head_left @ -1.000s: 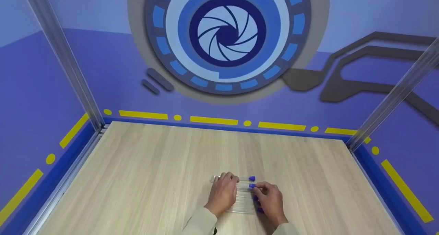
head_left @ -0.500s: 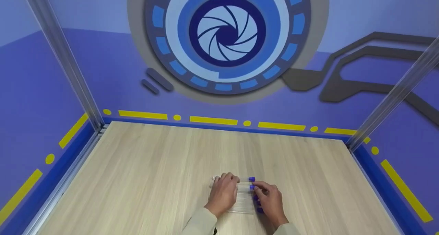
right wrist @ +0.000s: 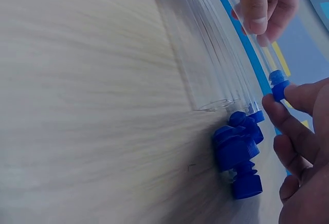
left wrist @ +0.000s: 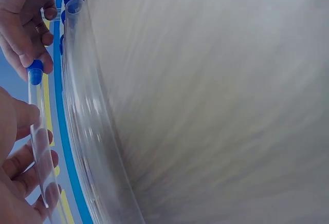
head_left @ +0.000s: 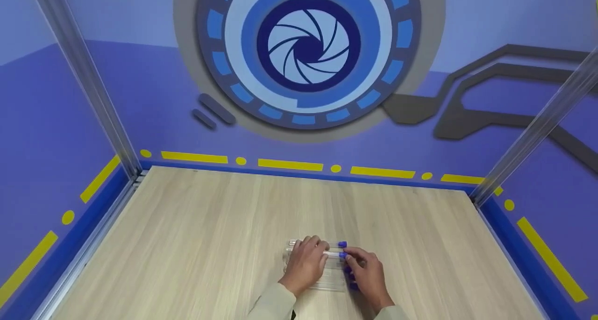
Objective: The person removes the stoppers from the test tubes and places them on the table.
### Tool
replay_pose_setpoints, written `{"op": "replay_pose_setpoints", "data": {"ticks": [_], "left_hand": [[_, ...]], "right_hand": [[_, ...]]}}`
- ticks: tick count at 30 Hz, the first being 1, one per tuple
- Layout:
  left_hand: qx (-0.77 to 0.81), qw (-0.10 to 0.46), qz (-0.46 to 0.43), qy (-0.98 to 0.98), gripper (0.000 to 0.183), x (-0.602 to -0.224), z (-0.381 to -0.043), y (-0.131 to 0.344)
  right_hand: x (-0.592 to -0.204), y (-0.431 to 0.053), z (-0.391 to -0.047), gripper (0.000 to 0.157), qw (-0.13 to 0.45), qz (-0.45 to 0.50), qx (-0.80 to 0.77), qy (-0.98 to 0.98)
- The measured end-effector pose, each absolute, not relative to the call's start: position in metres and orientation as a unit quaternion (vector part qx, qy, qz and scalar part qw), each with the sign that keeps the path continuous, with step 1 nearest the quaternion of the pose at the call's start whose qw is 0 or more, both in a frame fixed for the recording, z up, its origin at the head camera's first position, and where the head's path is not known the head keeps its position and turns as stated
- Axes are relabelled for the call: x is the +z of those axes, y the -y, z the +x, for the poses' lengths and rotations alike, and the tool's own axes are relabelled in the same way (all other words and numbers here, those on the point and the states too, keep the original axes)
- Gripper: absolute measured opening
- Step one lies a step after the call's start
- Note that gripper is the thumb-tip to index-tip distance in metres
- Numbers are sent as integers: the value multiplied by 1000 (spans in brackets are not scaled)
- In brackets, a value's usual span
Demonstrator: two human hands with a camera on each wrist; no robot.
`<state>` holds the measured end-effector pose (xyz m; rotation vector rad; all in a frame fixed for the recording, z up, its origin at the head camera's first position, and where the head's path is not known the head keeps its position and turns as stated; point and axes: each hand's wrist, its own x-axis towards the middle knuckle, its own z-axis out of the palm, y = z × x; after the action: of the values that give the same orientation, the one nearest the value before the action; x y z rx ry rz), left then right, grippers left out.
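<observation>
My left hand (head_left: 306, 261) holds a clear test tube (left wrist: 37, 98) between thumb and fingers. At the tube's right end my right hand (head_left: 369, 271) pinches its blue cap (right wrist: 279, 87) between thumb and index finger. The cap sits at the mouth, its narrower plug inside the tube. Beyond the hands lies another test tube with a blue cap (head_left: 342, 244), partly hidden by the left hand. Below the hands several uncapped test tubes (head_left: 331, 282) lie side by side. Loose blue caps (right wrist: 234, 149) rest by their open ends, mostly hidden under the right hand in the head view.
The wooden tabletop (head_left: 210, 226) carries the tubes near its front edge. A printed blue-purple wall panel (head_left: 140, 100) stands behind it, with metal posts (head_left: 86, 77) at the corners.
The left fingers have shifted slightly to the right, and the held tube shows more plainly between the hands. The right hand keeps its pinch on the cap almost in place.
</observation>
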<state>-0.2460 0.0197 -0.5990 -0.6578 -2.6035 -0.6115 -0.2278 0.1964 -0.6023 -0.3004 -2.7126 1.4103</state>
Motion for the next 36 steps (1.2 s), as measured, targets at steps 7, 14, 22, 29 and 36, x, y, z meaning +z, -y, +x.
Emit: {"op": "replay_pose_setpoints", "data": {"ticks": [7,14,22,29,36], "left_hand": [[-209,184,-235,931,11,-598,-245,-19],[-206,184,-235,932,11,-594,-243,-21],[-208,197,-240,928,12,-592,-242,-23],[-216,189,-239,927,10,-591,-241,-24],[-204,201,-234,929,9,-591,-240,-27]], "right_hand": [[-601,-197,-225,21,47,-84,441,892],[-598,-197,-224,19,28,-84,449,889],[-597,-195,-224,18,52,-82,434,895],[-597,-194,-223,19,50,-92,426,898],[-599,-194,-222,16,81,-82,409,905]]}}
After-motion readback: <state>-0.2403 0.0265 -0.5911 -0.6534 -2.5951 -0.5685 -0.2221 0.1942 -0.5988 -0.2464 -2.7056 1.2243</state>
